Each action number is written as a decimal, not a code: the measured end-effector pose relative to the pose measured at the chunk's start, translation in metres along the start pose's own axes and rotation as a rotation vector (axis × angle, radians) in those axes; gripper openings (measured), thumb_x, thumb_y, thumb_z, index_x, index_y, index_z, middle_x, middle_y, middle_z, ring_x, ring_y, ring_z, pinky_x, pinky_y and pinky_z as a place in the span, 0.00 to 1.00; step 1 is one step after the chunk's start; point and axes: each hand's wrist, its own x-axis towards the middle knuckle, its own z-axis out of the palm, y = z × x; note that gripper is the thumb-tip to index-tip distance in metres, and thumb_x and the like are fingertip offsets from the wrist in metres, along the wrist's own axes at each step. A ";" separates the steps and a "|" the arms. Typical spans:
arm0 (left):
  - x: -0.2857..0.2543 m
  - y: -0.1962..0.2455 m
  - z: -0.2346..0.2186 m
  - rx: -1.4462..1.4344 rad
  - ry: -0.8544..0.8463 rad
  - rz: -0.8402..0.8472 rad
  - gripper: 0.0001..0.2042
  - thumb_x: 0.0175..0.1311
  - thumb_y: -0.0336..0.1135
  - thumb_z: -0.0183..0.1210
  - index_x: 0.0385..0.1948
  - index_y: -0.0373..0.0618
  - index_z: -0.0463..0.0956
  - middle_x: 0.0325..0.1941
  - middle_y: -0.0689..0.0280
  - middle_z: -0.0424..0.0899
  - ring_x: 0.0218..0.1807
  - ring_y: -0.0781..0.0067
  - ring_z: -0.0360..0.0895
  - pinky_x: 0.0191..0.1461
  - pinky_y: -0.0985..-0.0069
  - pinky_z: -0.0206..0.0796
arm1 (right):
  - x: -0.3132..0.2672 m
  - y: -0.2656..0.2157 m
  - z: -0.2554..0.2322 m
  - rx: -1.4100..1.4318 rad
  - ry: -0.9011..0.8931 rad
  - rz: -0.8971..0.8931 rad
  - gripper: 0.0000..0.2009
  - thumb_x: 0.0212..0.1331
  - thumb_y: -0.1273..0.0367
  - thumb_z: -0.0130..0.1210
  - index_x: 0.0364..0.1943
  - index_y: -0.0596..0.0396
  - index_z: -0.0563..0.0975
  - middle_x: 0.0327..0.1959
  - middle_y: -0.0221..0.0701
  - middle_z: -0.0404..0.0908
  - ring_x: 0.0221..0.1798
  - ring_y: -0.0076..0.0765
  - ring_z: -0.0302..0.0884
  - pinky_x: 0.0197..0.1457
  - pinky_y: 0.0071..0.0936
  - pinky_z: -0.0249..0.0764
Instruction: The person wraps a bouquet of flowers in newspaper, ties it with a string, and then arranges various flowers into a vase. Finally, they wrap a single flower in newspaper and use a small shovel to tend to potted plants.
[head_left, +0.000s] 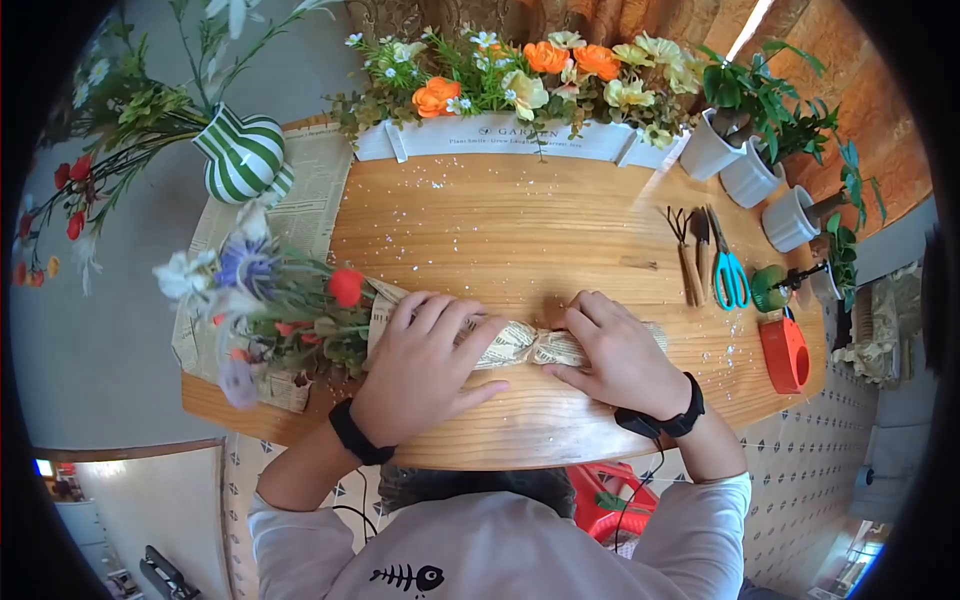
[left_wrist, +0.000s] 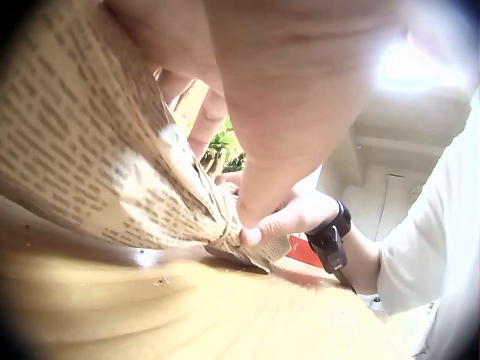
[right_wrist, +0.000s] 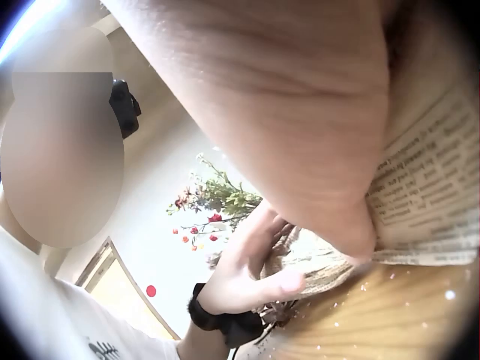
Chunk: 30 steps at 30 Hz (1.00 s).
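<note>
A bouquet wrapped in newsprint-patterned paper [head_left: 497, 345] lies across the near half of the wooden table, tied at a narrow waist [head_left: 538, 346]. Its white, blue-purple and red flowers [head_left: 245, 262] point left. My left hand [head_left: 425, 355] holds the wrap beside the blooms, fingers bent over its far side and thumb stretched out along the near side. At the tied waist, my right hand [head_left: 620, 355] grips the paper, fingers beyond and thumb in front. The right thumb [left_wrist: 261, 234] is right at the tie in the left wrist view. Part of the paper tail is hidden under the right hand.
A planter box [head_left: 515, 142] of artificial flowers stands at the back. White pots [head_left: 748, 178] line the right edge, near small garden tools [head_left: 690, 265], teal scissors [head_left: 730, 280] and a red tape dispenser [head_left: 785, 355]. A striped vase [head_left: 245, 160] and newspaper sheet [head_left: 310, 200] are left.
</note>
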 end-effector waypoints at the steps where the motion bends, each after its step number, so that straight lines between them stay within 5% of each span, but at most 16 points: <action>1: 0.004 0.002 0.003 -0.024 0.010 0.012 0.22 0.61 0.44 0.71 0.56 0.49 0.82 0.54 0.62 0.82 0.58 0.57 0.78 0.66 0.55 0.66 | 0.001 0.002 0.001 0.009 0.013 0.004 0.23 0.60 0.56 0.72 0.47 0.59 0.77 0.47 0.42 0.76 0.51 0.53 0.80 0.55 0.45 0.78; 10: 0.032 0.000 0.034 -0.249 0.030 0.040 0.08 0.66 0.37 0.70 0.42 0.48 0.84 0.45 0.68 0.88 0.48 0.59 0.83 0.55 0.62 0.73 | -0.004 0.011 0.008 0.003 0.054 -0.026 0.19 0.61 0.57 0.70 0.43 0.57 0.78 0.44 0.39 0.74 0.49 0.49 0.76 0.53 0.43 0.73; 16: 0.040 0.006 0.022 -0.236 -0.108 -0.130 0.07 0.65 0.35 0.70 0.42 0.49 0.86 0.43 0.68 0.88 0.46 0.61 0.83 0.51 0.65 0.72 | -0.008 0.009 0.010 -0.030 0.062 -0.050 0.17 0.58 0.59 0.69 0.43 0.55 0.79 0.42 0.35 0.74 0.48 0.42 0.74 0.52 0.38 0.71; 30: 0.042 0.008 0.030 -0.261 -0.088 -0.150 0.04 0.66 0.29 0.67 0.39 0.48 0.82 0.37 0.64 0.84 0.43 0.57 0.82 0.47 0.61 0.72 | -0.009 0.008 0.012 -0.033 0.061 -0.048 0.18 0.55 0.60 0.71 0.43 0.54 0.79 0.42 0.33 0.74 0.48 0.41 0.74 0.53 0.37 0.70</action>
